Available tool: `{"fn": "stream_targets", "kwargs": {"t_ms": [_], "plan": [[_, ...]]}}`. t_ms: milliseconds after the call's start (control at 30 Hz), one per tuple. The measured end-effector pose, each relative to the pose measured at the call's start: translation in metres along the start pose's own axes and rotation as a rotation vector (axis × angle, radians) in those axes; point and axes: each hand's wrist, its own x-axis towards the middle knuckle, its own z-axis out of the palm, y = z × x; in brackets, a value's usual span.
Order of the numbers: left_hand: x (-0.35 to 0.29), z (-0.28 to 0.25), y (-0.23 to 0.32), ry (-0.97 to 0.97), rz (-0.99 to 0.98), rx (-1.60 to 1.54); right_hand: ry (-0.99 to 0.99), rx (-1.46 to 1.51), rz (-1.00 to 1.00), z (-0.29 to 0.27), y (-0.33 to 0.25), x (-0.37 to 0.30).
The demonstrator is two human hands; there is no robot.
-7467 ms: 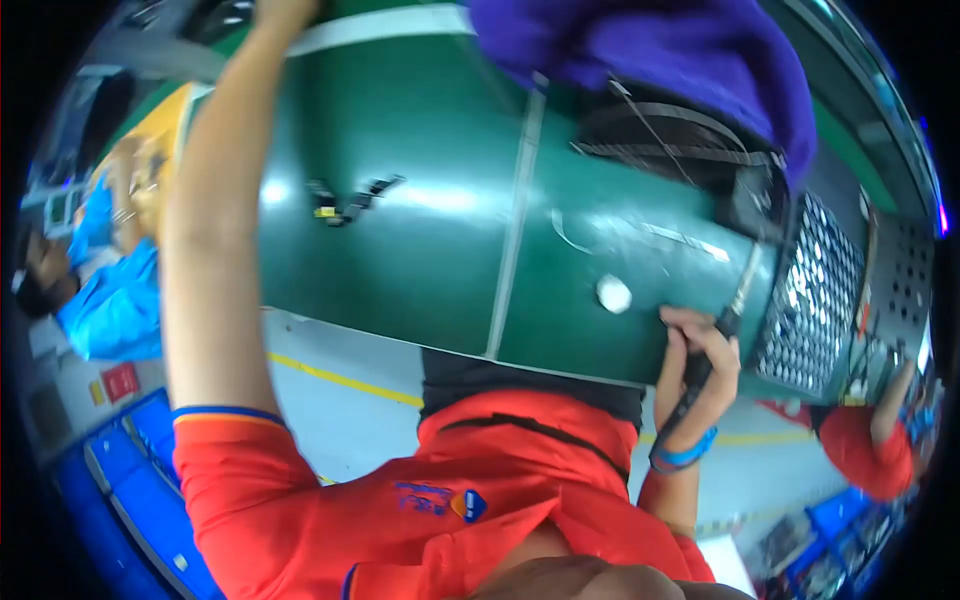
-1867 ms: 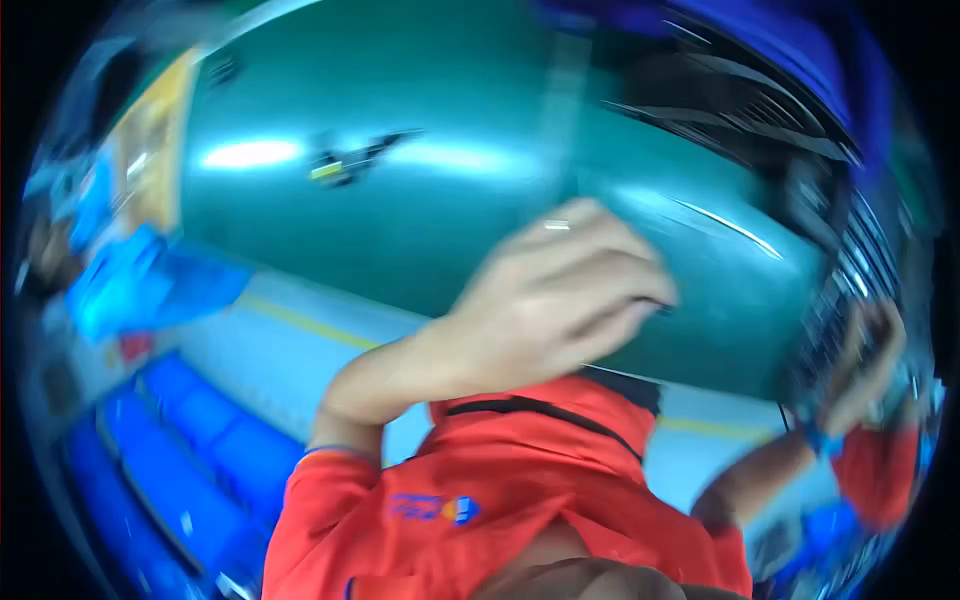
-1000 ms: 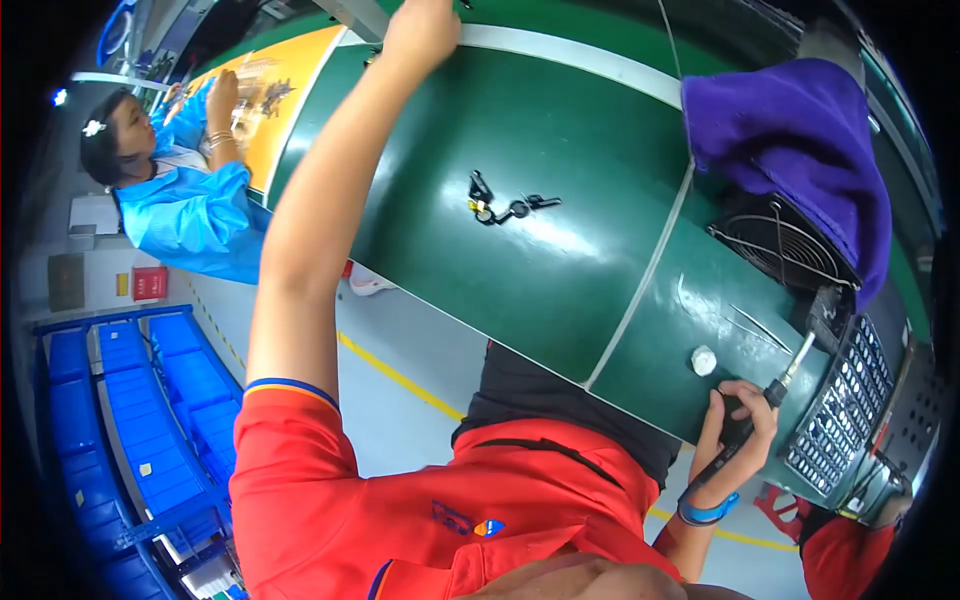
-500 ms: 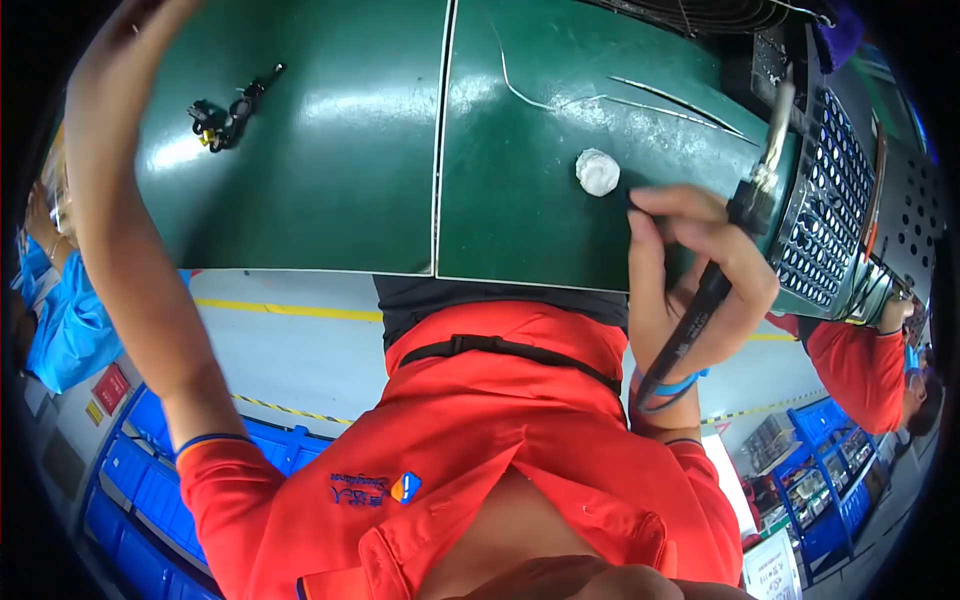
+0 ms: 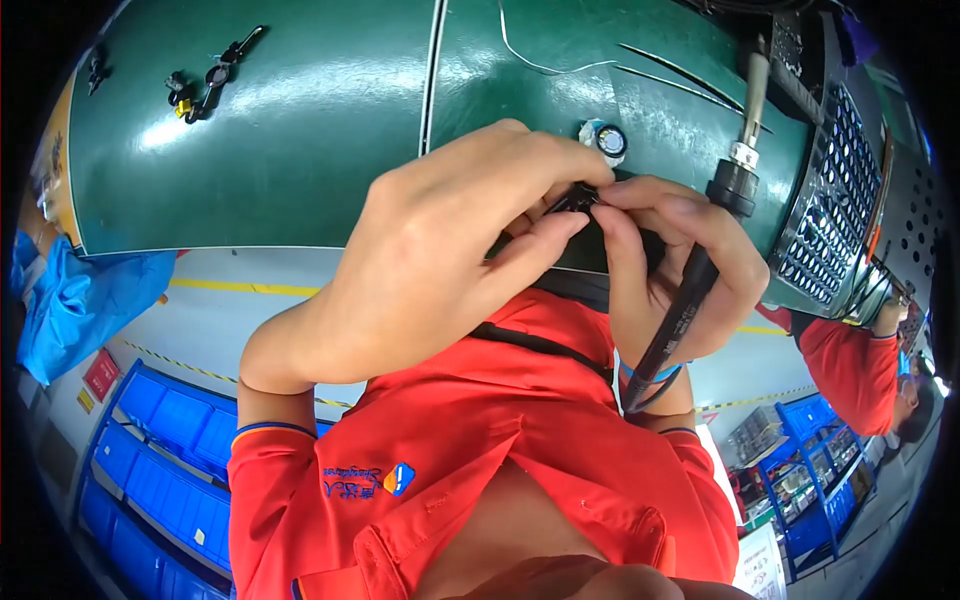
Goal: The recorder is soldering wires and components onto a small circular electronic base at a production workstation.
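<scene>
My left hand (image 5: 450, 240) is closed, its thumb and fingertips pinching a small black part (image 5: 575, 200). Close against it, my right hand (image 5: 690, 250) touches the same part with thumb and forefinger. A soldering iron (image 5: 690, 290) also rests in my right hand, its black handle running under the fingers and its metal tip pointing up and away. Just beyond the fingertips a round piece with a black rim and pale centre (image 5: 609, 142) sits at a white lump (image 5: 588, 130) on the green tabletop (image 5: 300, 190). Fingers hide most of the black part.
Small black parts, one with a yellow bit (image 5: 185, 105), lie at the far left. A thin pale wire (image 5: 540, 68) and a dark strip (image 5: 690, 78) lie beyond my hands. A perforated metal panel (image 5: 835, 200) stands at right. Co-workers' sleeves (image 5: 850, 370) show at both sides.
My left hand has swung in from the far left to meet my right hand. A round black-rimmed piece now shows at the white lump, which was bare before.
</scene>
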Motion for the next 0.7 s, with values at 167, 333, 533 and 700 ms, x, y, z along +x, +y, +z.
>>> {"fn": "stream_targets", "kwargs": {"t_ms": [167,333,533,700], "plan": [[0.002,0.0,0.0,-0.036,-0.003,-0.053,0.039,0.117,0.016,0.003,0.0,-0.001],[0.002,-0.002,-0.001,-0.028,0.021,-0.047,0.174,0.237,0.155,0.007,-0.003,-0.001],[0.025,-0.012,0.007,0.072,0.295,0.255,-0.063,0.006,-0.038,-0.011,0.006,0.004],[0.041,-0.004,0.003,0.085,0.053,0.271,0.356,-0.041,-0.008,-0.008,0.007,0.007]]}}
